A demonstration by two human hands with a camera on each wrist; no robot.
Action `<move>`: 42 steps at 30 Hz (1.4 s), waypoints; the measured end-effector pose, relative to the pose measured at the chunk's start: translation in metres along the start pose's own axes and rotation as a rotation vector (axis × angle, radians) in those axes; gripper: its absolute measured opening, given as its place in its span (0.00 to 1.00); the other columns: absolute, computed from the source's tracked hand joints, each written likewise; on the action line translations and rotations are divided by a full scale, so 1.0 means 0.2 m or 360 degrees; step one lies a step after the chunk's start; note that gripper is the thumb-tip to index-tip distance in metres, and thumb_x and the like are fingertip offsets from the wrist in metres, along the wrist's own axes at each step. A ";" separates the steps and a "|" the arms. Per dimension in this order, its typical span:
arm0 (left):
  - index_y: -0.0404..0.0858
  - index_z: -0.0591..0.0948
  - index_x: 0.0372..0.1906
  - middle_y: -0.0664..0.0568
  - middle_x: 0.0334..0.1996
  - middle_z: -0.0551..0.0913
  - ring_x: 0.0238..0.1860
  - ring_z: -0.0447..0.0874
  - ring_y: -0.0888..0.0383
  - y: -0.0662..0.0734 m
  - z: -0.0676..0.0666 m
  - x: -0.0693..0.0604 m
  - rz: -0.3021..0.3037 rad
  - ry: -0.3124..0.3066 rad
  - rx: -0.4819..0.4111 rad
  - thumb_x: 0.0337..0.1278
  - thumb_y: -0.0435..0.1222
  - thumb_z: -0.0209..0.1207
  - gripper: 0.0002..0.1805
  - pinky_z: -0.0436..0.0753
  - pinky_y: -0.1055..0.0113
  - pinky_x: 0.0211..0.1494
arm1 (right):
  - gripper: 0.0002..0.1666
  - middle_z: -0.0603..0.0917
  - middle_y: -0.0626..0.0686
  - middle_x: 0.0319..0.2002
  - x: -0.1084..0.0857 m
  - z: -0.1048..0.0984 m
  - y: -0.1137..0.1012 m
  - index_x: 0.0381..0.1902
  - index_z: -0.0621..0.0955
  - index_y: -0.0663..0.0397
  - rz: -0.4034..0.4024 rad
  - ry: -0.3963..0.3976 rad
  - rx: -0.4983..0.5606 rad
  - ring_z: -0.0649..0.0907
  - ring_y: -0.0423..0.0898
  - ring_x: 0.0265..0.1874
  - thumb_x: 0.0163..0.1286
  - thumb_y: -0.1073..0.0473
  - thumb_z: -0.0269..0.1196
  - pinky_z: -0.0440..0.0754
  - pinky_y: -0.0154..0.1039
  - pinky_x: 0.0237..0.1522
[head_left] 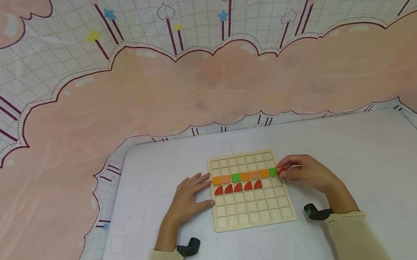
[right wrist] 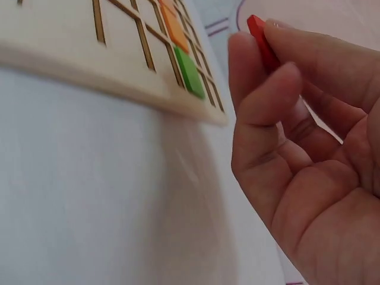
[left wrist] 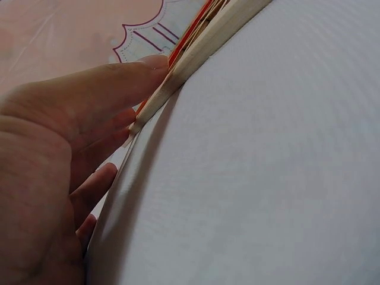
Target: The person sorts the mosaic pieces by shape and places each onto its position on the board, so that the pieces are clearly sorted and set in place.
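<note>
A pale wooden grid board [head_left: 252,206] lies on the white table, its raised grid making rows of square cells. One row bears orange tiles [head_left: 245,176] and green tiles [head_left: 236,178]. In the row below, several red quarter-circle pieces [head_left: 237,187] fill the left cells. My left hand [head_left: 188,198] rests at the board's left edge; the thumb [left wrist: 127,80] touches the rim and the fingers are loosely extended. Beside the right edge, my right hand [head_left: 307,173] pinches a small red piece [right wrist: 264,44] between thumb and fingers, near the end green tile [right wrist: 190,74]. Fingers hide part of its shape.
The white table [head_left: 150,170] spreads around the board. A patterned pink-and-white cloth [head_left: 202,86] lies beyond its far edge and sides. Dark wrist devices [head_left: 318,212] sit at both beige sleeves [head_left: 354,238].
</note>
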State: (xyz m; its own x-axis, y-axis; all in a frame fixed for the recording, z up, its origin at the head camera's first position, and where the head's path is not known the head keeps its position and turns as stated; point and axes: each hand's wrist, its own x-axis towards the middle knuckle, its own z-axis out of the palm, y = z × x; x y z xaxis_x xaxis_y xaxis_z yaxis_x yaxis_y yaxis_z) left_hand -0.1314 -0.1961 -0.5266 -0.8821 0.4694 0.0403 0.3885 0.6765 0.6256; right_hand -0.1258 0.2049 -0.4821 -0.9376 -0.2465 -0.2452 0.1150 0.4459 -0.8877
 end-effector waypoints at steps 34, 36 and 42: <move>0.44 0.81 0.65 0.58 0.74 0.72 0.79 0.62 0.50 0.00 0.00 0.00 0.0013 0.0015 -0.0002 0.52 0.51 0.72 0.34 0.53 0.42 0.82 | 0.12 0.79 0.45 0.27 0.13 0.18 0.01 0.39 0.88 0.57 0.0304 0.0171 0.0061 0.74 0.46 0.32 0.61 0.56 0.74 0.72 0.36 0.33; 0.44 0.81 0.65 0.58 0.74 0.72 0.79 0.62 0.50 0.00 0.00 0.00 0.0013 0.0015 -0.0007 0.52 0.51 0.72 0.34 0.53 0.42 0.82 | 0.12 0.80 0.45 0.26 0.14 0.18 0.01 0.37 0.88 0.58 0.0285 0.0166 0.0057 0.74 0.45 0.31 0.61 0.57 0.75 0.72 0.36 0.32; 0.44 0.81 0.65 0.58 0.74 0.72 0.79 0.61 0.50 0.00 -0.01 0.00 0.0011 0.0014 -0.0010 0.52 0.51 0.72 0.34 0.53 0.42 0.82 | 0.11 0.82 0.45 0.26 0.14 0.18 0.02 0.34 0.88 0.60 0.0226 0.0157 0.0027 0.74 0.45 0.30 0.58 0.59 0.76 0.72 0.35 0.29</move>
State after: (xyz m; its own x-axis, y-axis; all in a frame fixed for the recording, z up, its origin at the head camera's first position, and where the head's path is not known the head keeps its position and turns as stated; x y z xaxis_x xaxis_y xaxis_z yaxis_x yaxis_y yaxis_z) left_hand -0.1313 -0.1966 -0.5254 -0.8817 0.4690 0.0513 0.3929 0.6698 0.6300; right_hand -0.1401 0.1680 -0.5063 -0.9390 -0.0962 -0.3303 0.2535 0.4554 -0.8535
